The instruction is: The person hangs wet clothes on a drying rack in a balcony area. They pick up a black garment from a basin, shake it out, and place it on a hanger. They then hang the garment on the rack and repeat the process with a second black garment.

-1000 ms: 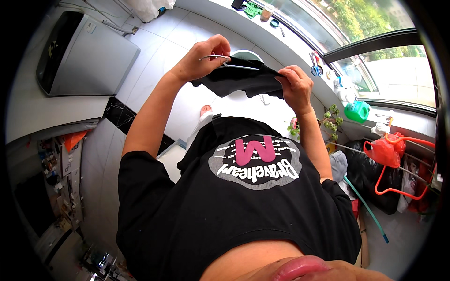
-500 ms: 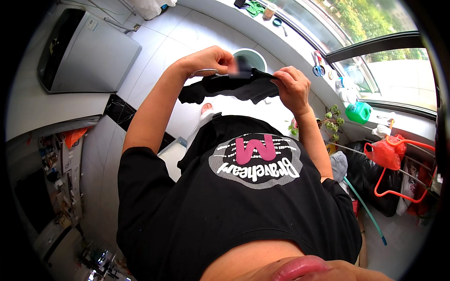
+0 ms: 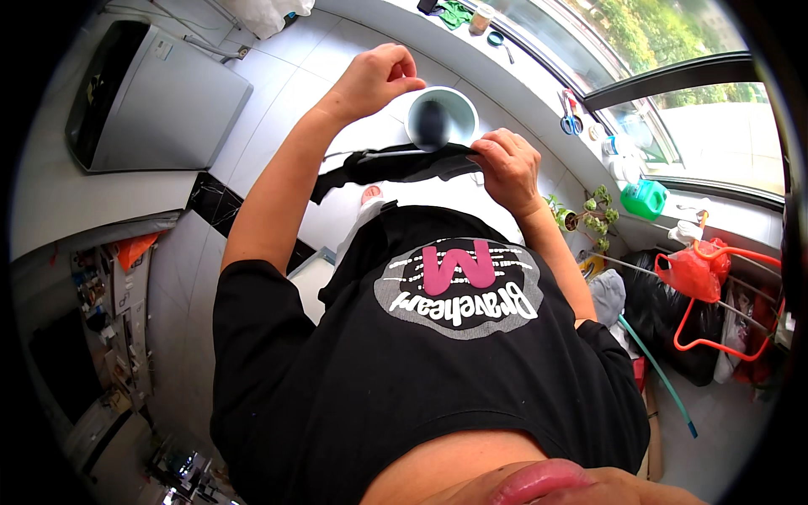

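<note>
My right hand (image 3: 509, 164) pinches the edge of a black cloth garment (image 3: 404, 168), which stretches out to the left in front of me, over the floor. A thin pale rod (image 3: 379, 155) runs along its upper edge and sticks out at its left end; its kind is unclear. My left hand (image 3: 379, 80) is raised above and apart from the cloth, its fingers curled and thumb drawn in; anything between them is too small to see. Just beyond the cloth stands a pale round bucket (image 3: 463, 108), with a blurred dark patch in front of it.
At far left stands a grey appliance (image 3: 181, 97). A window sill on the right holds blue-handled scissors (image 3: 571, 123) and a green jug (image 3: 645, 200). Below are a potted plant (image 3: 596, 215), an orange hanger (image 3: 683, 324), a red bag (image 3: 697, 271) and a black bag (image 3: 673, 337).
My left hand has let go of the cloth and moved up and away. My right hand, still pinching the garment, has shifted slightly left and down, and the cloth's left end has dropped.
</note>
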Demonstrator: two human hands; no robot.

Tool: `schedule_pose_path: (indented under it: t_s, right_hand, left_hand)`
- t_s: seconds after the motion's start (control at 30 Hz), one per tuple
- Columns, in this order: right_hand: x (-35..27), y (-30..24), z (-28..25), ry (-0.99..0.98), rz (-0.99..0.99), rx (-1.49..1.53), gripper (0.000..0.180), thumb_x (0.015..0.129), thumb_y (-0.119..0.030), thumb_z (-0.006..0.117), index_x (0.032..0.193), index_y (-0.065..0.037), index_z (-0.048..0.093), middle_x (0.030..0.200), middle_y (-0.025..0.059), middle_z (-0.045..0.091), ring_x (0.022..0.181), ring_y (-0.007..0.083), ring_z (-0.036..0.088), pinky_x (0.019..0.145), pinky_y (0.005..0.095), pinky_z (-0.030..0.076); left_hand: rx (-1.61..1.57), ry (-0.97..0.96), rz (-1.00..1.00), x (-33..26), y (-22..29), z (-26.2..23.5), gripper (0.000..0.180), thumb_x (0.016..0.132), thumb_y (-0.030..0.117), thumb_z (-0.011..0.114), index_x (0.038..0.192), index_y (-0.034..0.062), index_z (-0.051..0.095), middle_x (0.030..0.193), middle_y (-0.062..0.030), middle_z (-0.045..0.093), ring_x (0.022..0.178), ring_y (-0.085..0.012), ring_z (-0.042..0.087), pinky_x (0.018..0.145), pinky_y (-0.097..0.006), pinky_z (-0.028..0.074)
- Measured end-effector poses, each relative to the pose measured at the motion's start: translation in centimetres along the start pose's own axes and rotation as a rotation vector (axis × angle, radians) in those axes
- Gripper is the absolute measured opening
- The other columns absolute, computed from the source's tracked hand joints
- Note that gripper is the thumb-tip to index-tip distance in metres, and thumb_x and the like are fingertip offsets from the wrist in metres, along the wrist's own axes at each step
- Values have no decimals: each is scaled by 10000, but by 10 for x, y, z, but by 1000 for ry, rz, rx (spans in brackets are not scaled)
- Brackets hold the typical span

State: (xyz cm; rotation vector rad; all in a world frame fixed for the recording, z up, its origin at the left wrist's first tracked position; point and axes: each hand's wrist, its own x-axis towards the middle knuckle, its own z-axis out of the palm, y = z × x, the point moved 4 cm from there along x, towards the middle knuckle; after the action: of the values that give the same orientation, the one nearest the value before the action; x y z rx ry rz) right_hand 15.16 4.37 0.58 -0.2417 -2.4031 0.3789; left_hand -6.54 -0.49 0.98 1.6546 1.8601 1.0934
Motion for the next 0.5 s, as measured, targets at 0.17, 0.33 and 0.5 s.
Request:
schedule_pose_path:
  t_s: [0.17,0.33,0.5]
  right_hand:
    - [-6,12,-3,73,94,-36,192,595,-73,712,732,-88,578,688,29,559,615,217,561,532,316,431]
    - [-9,18,-3,92,153,-61,187,596,-55,712,730,-79,584,700,31,570,622,224,568,543,318,442]
    - [-10,19,2,82,183,-70,183,602,-67,715,731,-85,587,707,31,573,631,224,574,546,318,444]
  left_hand:
    - [-60,-346,-385,-33,-25,-3,268,877,263,539,807,13,607,650,-8,534,561,-79,455,522,-223,386]
    - [-206,-133,-430,-67,-39,-13,261,872,264,544,825,18,617,666,-9,568,578,-81,457,537,-232,377]
    - [-93,-62,-405,-72,-45,-4,261,741,241,707,792,5,606,670,-47,570,650,-117,527,600,-263,440]
